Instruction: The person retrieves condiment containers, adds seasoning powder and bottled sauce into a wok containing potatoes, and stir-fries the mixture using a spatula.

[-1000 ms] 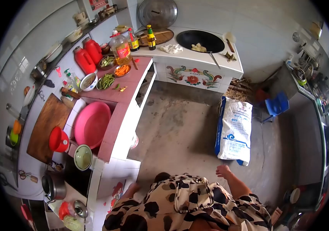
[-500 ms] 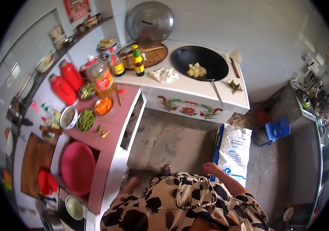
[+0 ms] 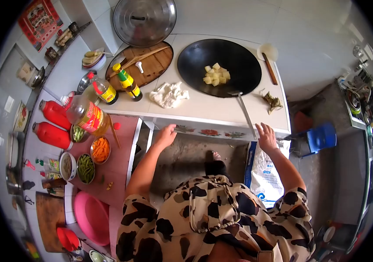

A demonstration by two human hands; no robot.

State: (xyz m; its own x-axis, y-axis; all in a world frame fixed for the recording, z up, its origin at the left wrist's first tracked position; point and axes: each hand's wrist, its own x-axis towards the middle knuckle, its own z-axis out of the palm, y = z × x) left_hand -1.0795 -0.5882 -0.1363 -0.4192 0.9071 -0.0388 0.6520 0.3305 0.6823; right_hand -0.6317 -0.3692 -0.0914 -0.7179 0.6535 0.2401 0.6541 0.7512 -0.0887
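A black wok set in the white counter holds pale cubed pieces. A metal spatula leans from the wok's rim over the counter's front edge. My right hand, fingers apart and holding nothing, is at that edge, just beside the spatula's handle end. In front of the counter, below a crumpled white cloth, my left hand is raised and empty, its fingers partly spread. A dry leafy bundle lies right of the spatula.
Oil and sauce bottles stand at the left, near bowls of carrot and green vegetables. A large lid leans on the wall. A white sack and a blue chair are at the right.
The view has moved closer to the wok counter. Both my hands have come up and forward from beside my body to the counter's front. The wok now appears larger and nearer.
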